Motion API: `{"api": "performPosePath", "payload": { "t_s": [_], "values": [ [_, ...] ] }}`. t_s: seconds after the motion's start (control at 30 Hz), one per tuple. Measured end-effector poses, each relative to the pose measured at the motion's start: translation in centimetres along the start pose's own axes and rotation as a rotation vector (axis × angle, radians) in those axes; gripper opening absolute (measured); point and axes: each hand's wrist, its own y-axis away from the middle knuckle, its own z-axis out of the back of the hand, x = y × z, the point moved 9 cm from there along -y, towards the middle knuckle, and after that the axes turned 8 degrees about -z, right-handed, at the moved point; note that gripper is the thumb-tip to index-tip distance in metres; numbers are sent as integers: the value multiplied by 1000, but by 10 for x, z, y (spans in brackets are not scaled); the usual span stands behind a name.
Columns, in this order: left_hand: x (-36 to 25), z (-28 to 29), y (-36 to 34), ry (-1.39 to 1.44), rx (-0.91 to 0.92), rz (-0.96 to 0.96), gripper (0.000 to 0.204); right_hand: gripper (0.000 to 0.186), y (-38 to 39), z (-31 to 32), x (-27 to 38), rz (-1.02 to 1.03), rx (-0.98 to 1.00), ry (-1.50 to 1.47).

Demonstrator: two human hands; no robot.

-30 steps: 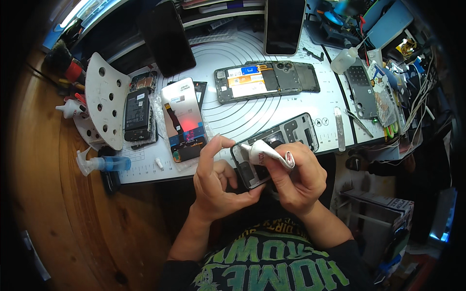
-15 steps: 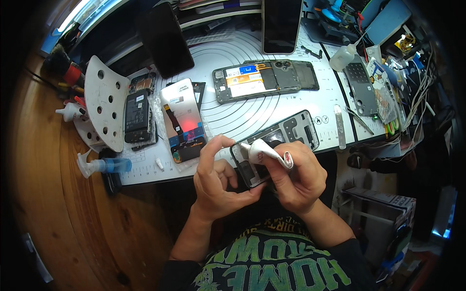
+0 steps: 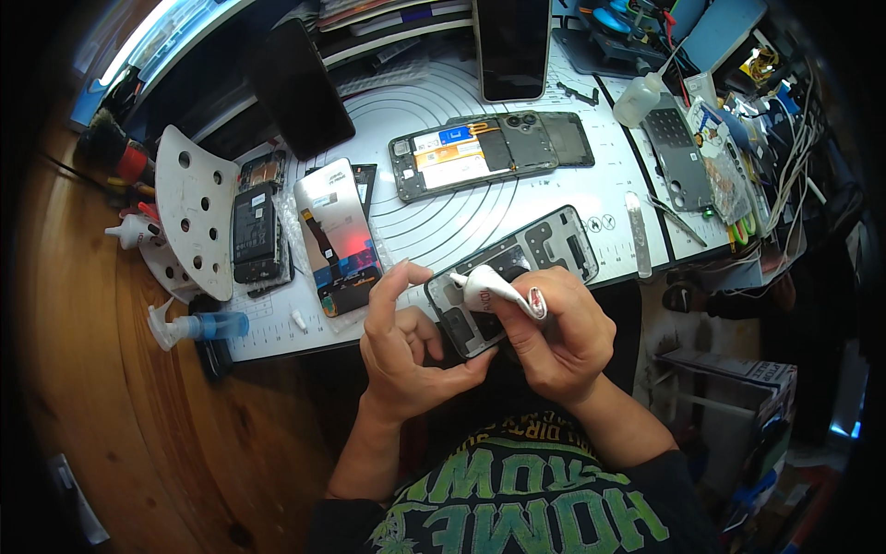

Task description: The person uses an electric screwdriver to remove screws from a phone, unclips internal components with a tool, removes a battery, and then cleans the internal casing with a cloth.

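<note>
My right hand (image 3: pixel 563 328) is closed around a white, squeezed glue tube (image 3: pixel 479 288), its rolled end sticking out by the thumb. The tube's narrow nozzle is tilted to the left, close above the far rim of a phone frame (image 3: pixel 551 243) near its left corner. Whether the tip touches the rim, I cannot tell. My left hand (image 3: pixel 401 346) steadies the frame's near left corner with the thumb, its index finger bent beside the far left corner. The frame is a dark-edged shell with grey and black inner plates, partly hidden by the tube and right hand.
An opened phone (image 3: pixel 452 157) lies behind the frame. To the left are a loose screen (image 3: pixel 337 231), a small white cap (image 3: pixel 298 320), a blue pump bottle (image 3: pixel 217 325) and a perforated white holder (image 3: pixel 198 208). Tweezers (image 3: pixel 678 222) and a clear bottle (image 3: pixel 639 100) are on the right.
The whole view has shifted slightly. The tube's nozzle has moved a little to the right along the frame's far rim. Both hands keep their grips.
</note>
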Motion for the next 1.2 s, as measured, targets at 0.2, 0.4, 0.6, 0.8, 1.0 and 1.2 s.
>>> {"api": "performPosePath", "payload": {
  "t_s": [0.2,0.4,0.6,0.8,1.0,1.2],
  "values": [
    [0,-1,1,-20,-6,-17,108,20,1,5,-4,-8,-26,29],
    [2,-1,2,11,-5,-20,111,20,1,12,-4,-3,-56,35],
    [2,-1,2,15,-5,-34,113,21,2,5,-2,20,-42,22],
    [0,-2,0,-29,7,-26,113,21,3,1,-1,5,-21,3],
    [-2,-2,0,-36,8,-44,113,18,3,14,-6,-7,-78,50],
    [-1,-2,1,-35,7,-46,113,18,0,20,-6,-29,-110,67]
  ]
}}
